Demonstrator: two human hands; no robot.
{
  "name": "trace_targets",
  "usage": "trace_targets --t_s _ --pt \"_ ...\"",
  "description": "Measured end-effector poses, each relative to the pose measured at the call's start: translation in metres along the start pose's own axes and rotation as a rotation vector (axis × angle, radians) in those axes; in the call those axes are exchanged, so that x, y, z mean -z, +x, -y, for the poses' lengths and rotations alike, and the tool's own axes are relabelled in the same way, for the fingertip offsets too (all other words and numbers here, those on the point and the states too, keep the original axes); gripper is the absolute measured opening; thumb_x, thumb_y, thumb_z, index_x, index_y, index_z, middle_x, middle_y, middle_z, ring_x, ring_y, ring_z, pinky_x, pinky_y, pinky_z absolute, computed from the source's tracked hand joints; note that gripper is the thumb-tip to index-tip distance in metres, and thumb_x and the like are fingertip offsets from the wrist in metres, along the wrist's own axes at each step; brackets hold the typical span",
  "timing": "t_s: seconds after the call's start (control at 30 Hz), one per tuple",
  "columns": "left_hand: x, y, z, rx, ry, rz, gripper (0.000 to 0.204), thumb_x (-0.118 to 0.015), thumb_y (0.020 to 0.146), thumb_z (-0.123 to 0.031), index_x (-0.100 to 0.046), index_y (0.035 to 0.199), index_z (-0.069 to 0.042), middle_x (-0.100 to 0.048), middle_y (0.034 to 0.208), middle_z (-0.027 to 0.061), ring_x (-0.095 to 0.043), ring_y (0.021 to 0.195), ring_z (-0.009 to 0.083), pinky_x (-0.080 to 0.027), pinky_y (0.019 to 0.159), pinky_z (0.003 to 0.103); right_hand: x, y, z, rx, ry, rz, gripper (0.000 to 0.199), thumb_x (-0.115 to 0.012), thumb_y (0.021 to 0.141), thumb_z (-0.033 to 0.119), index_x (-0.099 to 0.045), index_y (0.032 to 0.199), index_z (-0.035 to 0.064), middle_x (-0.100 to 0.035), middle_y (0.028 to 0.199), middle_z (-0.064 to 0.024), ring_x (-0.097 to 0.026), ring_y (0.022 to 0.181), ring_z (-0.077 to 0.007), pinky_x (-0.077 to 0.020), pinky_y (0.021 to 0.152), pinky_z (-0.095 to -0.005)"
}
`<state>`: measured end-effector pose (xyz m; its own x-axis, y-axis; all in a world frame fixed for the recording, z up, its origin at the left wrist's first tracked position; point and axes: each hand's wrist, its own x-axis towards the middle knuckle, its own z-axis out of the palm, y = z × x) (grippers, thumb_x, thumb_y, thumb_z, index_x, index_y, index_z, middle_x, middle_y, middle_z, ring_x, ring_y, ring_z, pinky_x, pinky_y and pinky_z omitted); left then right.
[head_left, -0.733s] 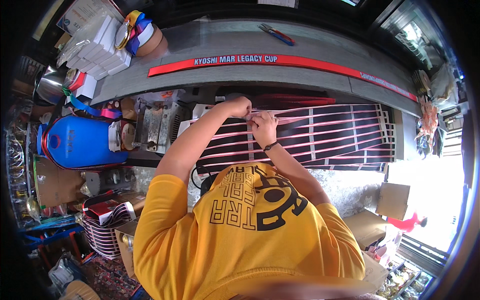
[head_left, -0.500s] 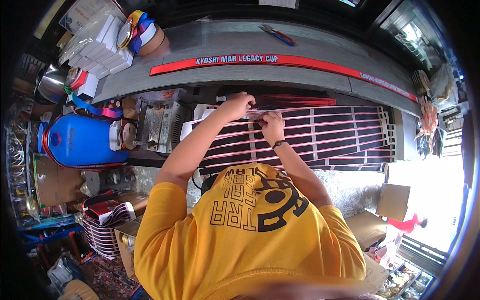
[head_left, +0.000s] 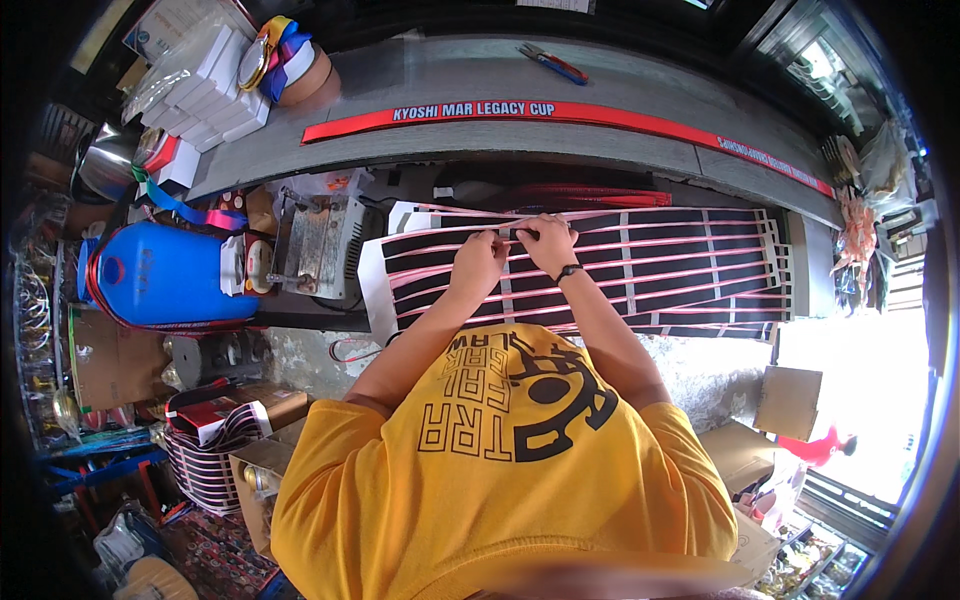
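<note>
A long black sheet (head_left: 560, 271) crossed by pink-and-white strips lies on the lower bench in front of me, over further sheets of the same kind. My left hand (head_left: 480, 262) rests over its left part, fingertips pinched on one of the upper strips. Just right of it, my right hand (head_left: 548, 245) bends its fingers down onto the same strip (head_left: 610, 231), thumb toward the left hand. The fingers themselves partly hide what is between them. Behind the sheet, a bundle of dark red ribbons (head_left: 600, 197) lies under the shelf edge.
On the grey shelf (head_left: 440, 75) lie a long red lettered ribbon (head_left: 590, 112) and pliers (head_left: 556, 66). White boxes (head_left: 215, 95) and medals (head_left: 262, 58) stand at the far left. Left of the sheet are a metal machine (head_left: 318, 245) and a blue jug (head_left: 160, 275); cardboard boxes (head_left: 788, 400) sit lower right.
My left hand has come back toward me from the sheet's far edge, now lower and beside the right hand. My right hand has shifted slightly; the sheet's left end shows more.
</note>
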<state>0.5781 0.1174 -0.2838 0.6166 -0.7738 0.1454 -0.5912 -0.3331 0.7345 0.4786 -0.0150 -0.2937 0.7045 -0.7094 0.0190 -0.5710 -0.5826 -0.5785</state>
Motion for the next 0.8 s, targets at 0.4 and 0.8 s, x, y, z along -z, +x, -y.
trace_targets --t_s 0.4,0.8 --pt "-0.018 -0.004 0.008 0.009 -0.168 -0.071 0.022 -0.075 0.082 -0.014 -0.061 0.087 0.002 -0.064 0.077 0.0142 -0.063 0.068 0.0256 -0.051 0.062 0.034 0.001 -0.013 -0.008 0.054 0.078 0.051 0.013 -0.071 0.08 0.025 -0.077 0.091 0.027 -0.062 0.091 0.004 -0.053 0.104 -0.0232 -0.0381 0.081 -0.0539" --pt "-0.025 -0.007 -0.002 0.166 -0.177 -0.125 0.032 -0.07 0.087 -0.027 -0.061 0.079 0.002 -0.063 0.071 0.0171 -0.062 0.067 0.0321 -0.048 0.062 0.04 -0.008 -0.023 -0.01 0.109 0.054 -0.079 0.014 -0.071 0.078 0.018 -0.077 0.091 0.0221 -0.065 0.092 0.0036 -0.054 0.099 -0.0228 -0.0381 0.078 -0.0468"
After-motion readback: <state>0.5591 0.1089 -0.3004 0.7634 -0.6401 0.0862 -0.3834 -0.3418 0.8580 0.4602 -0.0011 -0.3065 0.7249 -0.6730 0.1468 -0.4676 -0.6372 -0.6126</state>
